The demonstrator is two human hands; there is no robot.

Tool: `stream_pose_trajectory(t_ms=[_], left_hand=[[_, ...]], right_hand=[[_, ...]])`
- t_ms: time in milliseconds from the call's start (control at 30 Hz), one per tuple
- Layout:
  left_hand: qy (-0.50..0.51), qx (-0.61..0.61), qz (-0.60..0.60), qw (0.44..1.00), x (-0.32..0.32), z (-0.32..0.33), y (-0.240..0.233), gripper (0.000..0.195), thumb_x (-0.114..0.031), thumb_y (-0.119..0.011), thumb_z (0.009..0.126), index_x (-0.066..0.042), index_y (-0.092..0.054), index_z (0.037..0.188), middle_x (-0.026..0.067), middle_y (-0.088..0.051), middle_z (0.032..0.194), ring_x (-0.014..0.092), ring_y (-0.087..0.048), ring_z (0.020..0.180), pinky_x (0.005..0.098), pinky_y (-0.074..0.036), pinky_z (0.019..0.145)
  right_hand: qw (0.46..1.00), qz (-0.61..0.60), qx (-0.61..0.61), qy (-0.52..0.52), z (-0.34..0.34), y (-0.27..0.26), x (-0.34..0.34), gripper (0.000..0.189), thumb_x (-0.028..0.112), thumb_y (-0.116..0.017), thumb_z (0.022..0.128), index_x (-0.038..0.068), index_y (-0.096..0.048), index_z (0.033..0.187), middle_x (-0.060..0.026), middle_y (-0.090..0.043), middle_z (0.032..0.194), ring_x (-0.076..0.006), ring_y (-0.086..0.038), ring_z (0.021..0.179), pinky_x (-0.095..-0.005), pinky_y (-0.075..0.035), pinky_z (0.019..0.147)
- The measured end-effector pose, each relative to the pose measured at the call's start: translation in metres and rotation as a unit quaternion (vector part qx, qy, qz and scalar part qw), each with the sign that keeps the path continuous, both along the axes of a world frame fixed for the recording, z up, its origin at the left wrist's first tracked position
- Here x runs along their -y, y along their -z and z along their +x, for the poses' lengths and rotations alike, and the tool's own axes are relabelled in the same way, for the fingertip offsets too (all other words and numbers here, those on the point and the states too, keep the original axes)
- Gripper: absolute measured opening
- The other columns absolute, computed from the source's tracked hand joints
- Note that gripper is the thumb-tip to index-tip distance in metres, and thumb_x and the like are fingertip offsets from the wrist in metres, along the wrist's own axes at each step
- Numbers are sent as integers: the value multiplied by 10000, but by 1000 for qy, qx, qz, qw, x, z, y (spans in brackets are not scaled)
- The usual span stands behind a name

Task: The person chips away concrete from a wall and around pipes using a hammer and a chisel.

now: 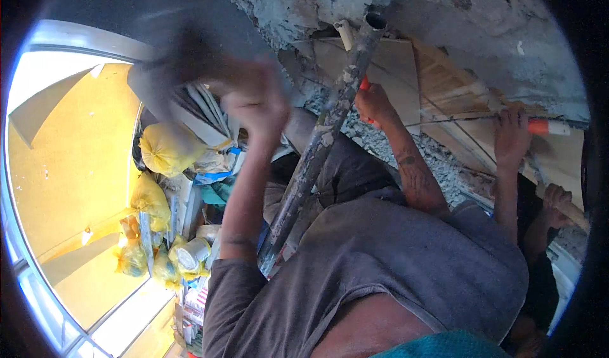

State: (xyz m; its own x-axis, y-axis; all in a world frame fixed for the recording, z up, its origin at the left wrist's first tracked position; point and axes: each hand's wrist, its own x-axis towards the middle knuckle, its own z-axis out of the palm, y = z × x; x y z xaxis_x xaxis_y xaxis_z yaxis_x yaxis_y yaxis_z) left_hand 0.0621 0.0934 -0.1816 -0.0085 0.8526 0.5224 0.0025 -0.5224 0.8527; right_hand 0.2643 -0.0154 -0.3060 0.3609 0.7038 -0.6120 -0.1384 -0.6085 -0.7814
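Raised on the left, my left hand (259,103) is closed and motion-blurred, gripping a dark object (190,58) too smeared to identify. My right hand (373,103) is closed around an orange-red handle (365,83), just right of a worn metal pipe (328,120). The handle's far end is hidden behind the pipe. That pipe runs diagonally between my forearms, its open end near the rough, chipped concrete (285,5). Broken rubble (404,151) lies beyond my right forearm.
At right, another person's hand (511,134) is by an orange-and-white object (547,126); a further hand (556,201) holds a wooden handle (573,215). Yellow bags (169,151), a can (193,254) and clutter stand left. Boards (390,67) lie under the concrete; a short pale pipe (344,35) protrudes.
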Motion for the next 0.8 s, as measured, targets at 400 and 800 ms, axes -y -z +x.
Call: stream_pose_trajectory(t_ms=[400,800], left_hand=[[14,-68,-83,994,-3,-19,-28,236,-180,-668,902,36,-642,807,21,-649,692,68,-551,630,263,-443,567],[98,-262,-207,938,23,2,53,306,-243,-720,864,45,-637,923,125,-637,690,157,-602,653,337,-486,620]], right_hand=[[999,39,-24,-7,1,-4,0,293,275,-604,894,31,-521,755,-26,-491,533,-137,-483,391,-332,-371,357],[999,-25,-12,-18,0,16,15,348,346,-648,896,39,-541,771,-2,-496,540,-137,-493,413,-332,-384,389]])
